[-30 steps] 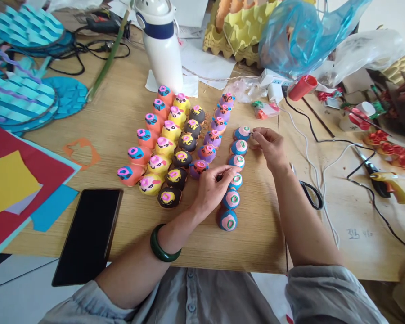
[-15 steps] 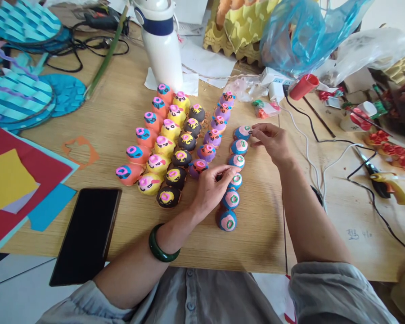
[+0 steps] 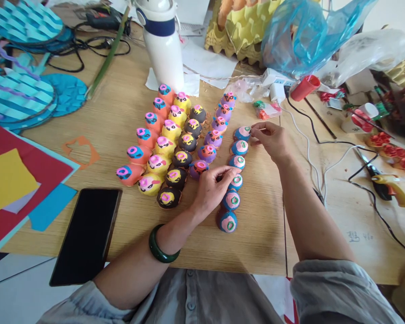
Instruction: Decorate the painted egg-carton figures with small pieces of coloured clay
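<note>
A row of blue domes with pink tops and green rings runs away from me on the wooden table. My left hand, a green bangle at its wrist, rests against the middle of this row with thumb and forefinger pinched; what they hold, if anything, is hidden. At the row's far end, my right hand has its fingertips pressed together beside the last blue dome; anything between them is too small to tell. Left of the row stand purple domes, black domes, yellow domes and orange domes.
A white bottle stands behind the rows. A black phone lies at front left, near coloured paper. Cables, scissors, a yellow glue gun and a red cup lie on the right. Egg trays stand behind.
My right hand has shifted very slightly at the far end of the blue row. My left hand has stayed in place.
</note>
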The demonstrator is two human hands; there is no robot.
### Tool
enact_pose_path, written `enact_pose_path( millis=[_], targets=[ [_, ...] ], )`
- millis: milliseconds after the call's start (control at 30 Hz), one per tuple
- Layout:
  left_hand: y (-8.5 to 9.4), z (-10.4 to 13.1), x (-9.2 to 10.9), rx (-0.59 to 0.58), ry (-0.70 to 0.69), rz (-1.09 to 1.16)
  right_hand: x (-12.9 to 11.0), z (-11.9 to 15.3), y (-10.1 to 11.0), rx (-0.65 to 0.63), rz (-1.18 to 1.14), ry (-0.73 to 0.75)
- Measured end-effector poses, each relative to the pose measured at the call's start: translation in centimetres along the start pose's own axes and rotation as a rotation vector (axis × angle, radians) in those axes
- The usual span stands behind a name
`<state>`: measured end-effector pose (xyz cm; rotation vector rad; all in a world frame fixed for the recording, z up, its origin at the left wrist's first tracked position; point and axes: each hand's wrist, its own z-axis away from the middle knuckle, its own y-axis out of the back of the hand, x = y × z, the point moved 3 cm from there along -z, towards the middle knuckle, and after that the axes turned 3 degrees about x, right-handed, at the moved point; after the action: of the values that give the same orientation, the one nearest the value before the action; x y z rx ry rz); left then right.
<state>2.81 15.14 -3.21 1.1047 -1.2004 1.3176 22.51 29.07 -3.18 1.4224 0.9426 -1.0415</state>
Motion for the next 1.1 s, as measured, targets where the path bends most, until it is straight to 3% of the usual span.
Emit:
enact_pose_path(
  millis=[167,433,567,667,733,867,1000,1100],
  targets=[
    [0.0,0.0,-0.1,-0.006,0.009,0.009,0.0,0.8,0.1,0.057,-0.023,0.018],
    [0.0,0.2,0.3,-0.014,0.11,0.084,-0.3,2.5,-0.1,0.123,0.066,0.228],
    [-0.3,0.3,0.3,-0.094,0.211,0.378,-1.3,4.3,0.3,0.245,-0.006,0.143],
    [-0.7,0.3,0.3,-0.188,0.263,0.658,-2.9,7.6,-0.2,0.221,-0.02,0.133],
    [-0.8,0.4,0.3,-0.218,0.272,0.727,-4.3,10.4,-1.1,0.161,0.027,0.212],
    [-0.8,0.6,0.4,-0.224,0.165,0.698,-6.5,15.3,-2.7,0.224,0.338,0.532],
    [-0.6,1.0,0.9,-0.253,0.035,0.567,-6.8,17.2,-3.5,0.284,0.626,0.788],
    [-0.5,1.3,1.4,-0.298,-0.068,0.491,-6.2,17.3,-3.6,0.233,0.661,0.811]
  ],
)
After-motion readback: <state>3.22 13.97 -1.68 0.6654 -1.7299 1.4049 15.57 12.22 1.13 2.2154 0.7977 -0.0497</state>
